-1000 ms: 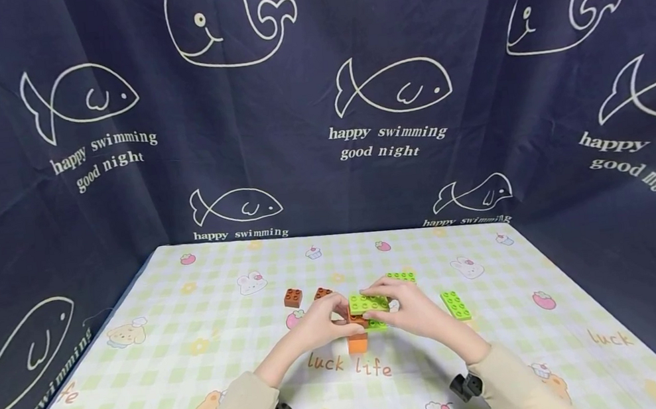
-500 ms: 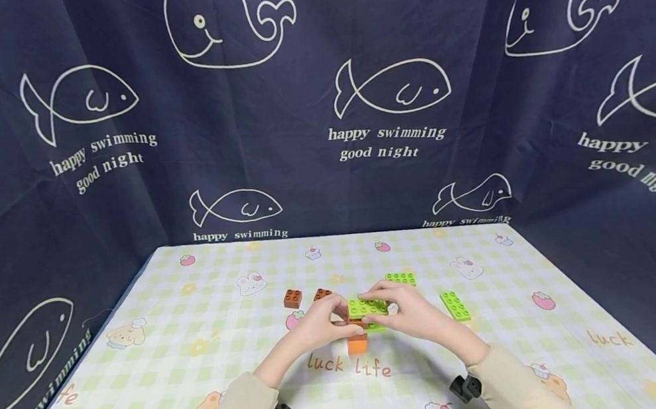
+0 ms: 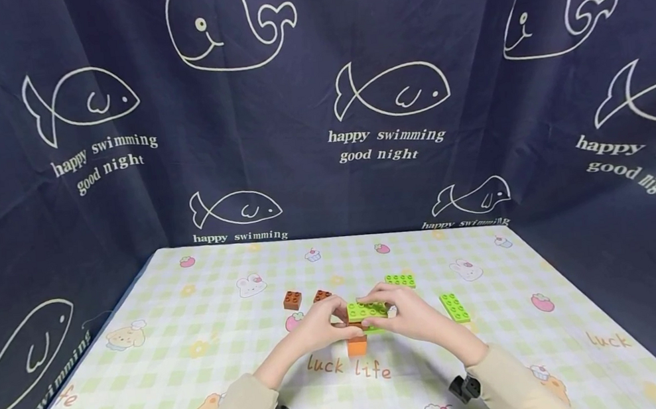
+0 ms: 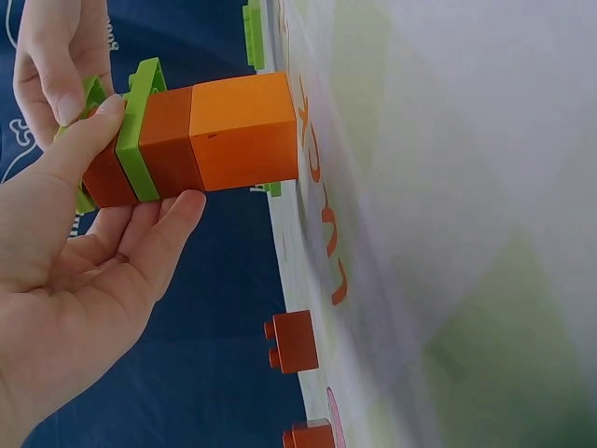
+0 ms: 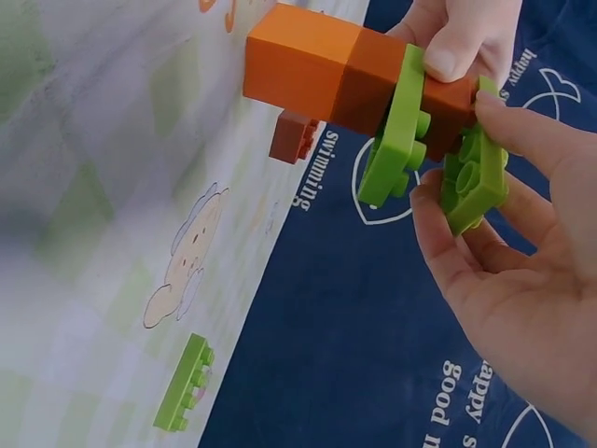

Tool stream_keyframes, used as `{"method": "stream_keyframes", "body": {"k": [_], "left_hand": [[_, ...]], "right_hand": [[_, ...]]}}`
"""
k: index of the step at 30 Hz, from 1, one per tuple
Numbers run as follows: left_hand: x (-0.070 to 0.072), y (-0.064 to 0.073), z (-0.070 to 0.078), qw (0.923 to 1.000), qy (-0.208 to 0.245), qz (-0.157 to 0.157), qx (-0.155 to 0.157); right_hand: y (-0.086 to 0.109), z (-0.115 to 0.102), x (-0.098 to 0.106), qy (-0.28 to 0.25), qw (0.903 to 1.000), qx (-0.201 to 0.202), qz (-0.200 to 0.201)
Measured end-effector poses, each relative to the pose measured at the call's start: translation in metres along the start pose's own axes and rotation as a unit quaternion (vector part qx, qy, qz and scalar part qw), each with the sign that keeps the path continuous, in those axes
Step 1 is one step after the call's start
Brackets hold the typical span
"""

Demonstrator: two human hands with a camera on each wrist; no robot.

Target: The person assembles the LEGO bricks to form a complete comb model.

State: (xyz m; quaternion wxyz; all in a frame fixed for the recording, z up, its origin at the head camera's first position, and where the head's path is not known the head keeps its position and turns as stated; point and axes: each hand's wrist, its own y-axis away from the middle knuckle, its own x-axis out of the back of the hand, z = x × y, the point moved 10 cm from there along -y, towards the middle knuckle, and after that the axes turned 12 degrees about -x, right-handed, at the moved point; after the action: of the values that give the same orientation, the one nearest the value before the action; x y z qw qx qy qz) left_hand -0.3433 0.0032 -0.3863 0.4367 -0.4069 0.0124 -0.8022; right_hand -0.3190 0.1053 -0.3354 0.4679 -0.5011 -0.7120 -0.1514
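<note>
A stack of toy building blocks stands on the table between the two hands. Its lowest part is an orange block point(image 4: 244, 131), with a brown block point(image 4: 170, 142), a lower green plate point(image 5: 395, 131) and an upper brown block point(image 5: 446, 112) above. My left hand point(image 3: 317, 325) grips the stack, thumb on the upper brown block and fingers around the far side. With thumb and fingers, my right hand point(image 3: 407, 313) pinches the top green plate point(image 3: 366, 310). That plate sits right at the upper brown block's top, slightly tilted in the right wrist view.
Behind the left hand lie two loose brown blocks, one brown block point(image 3: 293, 300) farther left and another brown block point(image 3: 322, 295) partly hidden. One loose green plate point(image 3: 400, 281) is behind the right hand, and another green plate point(image 3: 455, 308) lies to its right. A checked cloth point(image 3: 158, 355) covers the table.
The right hand has brought the top green plate slightly down and left, closer onto the upper brown block. The left hand keeps its grip on the stack.
</note>
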Motion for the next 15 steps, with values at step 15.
{"method": "stream_keyframes", "body": {"k": [15], "left_hand": [[-0.0019,-0.0007,-0.0011,1.0,0.004,-0.001,0.001]], "right_hand": [[-0.001,-0.0001,-0.0014,-0.019,0.9996,0.008,-0.019]]}}
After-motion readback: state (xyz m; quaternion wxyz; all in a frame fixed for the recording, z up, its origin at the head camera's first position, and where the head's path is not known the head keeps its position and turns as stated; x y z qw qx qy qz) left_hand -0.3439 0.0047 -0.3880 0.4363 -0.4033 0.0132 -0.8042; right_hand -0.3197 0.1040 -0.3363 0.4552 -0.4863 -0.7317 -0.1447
